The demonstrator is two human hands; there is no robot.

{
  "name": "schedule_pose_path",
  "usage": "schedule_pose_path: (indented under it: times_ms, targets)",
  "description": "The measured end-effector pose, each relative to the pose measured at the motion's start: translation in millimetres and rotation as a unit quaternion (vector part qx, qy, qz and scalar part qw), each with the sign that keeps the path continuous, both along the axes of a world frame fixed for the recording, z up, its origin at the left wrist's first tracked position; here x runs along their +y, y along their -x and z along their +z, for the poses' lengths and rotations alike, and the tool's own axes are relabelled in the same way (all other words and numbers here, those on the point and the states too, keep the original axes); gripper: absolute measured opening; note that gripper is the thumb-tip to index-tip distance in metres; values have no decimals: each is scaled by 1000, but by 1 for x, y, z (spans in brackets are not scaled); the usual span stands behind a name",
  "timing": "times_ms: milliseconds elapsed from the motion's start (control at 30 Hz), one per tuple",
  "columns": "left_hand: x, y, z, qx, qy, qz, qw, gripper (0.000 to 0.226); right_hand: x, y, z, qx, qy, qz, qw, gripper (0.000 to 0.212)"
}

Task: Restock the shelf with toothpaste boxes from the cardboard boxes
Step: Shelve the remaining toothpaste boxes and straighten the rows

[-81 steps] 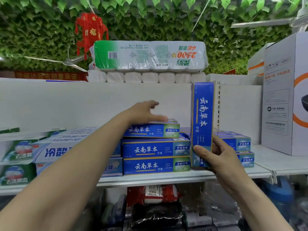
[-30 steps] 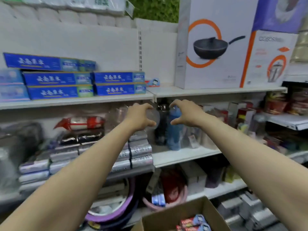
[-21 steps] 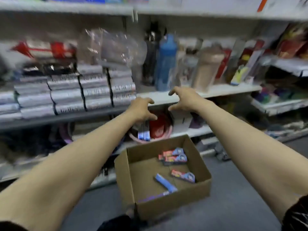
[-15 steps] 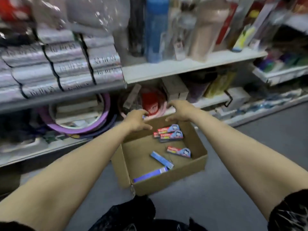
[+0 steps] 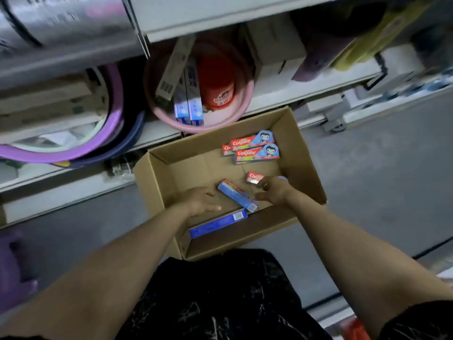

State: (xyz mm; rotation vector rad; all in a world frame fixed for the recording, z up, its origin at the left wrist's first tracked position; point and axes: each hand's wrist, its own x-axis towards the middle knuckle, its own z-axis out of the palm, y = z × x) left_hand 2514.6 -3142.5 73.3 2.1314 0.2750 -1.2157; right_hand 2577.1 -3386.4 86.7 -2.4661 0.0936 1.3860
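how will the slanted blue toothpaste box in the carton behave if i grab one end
The blue box looks like thin straight-edged card, so probably stiff but crushable. Long and slim, it may swing if held at one end. Flat faces: likely to slide on the carton floor, not roll.

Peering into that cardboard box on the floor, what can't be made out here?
Head view only:
- Small Colgate box: partly hidden by the right hand, whose grip is unclear.
- Long blue box: partly under the left hand, print blurred.
- Upper shelf goods: cut by top edge.
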Motion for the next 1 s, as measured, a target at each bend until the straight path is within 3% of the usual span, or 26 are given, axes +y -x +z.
schedule_pose_path:
  times_ms: [167, 467, 733, 867, 1000]
  targets:
    - [0, 17, -54, 78, -19, 19, 997, 63, -5, 6, -58, 39, -21, -14, 999, 45]
    - [-17, 44, -134, 132, -21, 44, 990, 48, -8, -1, -126, 82, -100, -44, 991, 44]
    - [-21, 46, -151, 150, -60, 32, 986, 59, -8, 5, -157, 112, -85, -39, 989, 66]
    - [-15, 40, -153, 155, -51, 13, 987, 58, -7, 5, -155, 162, -100, -116, 975, 61]
    - [-13, 34, -157, 165, -38, 0, 986, 60, -9, 9, -158, 191, -80, -103, 973, 66]
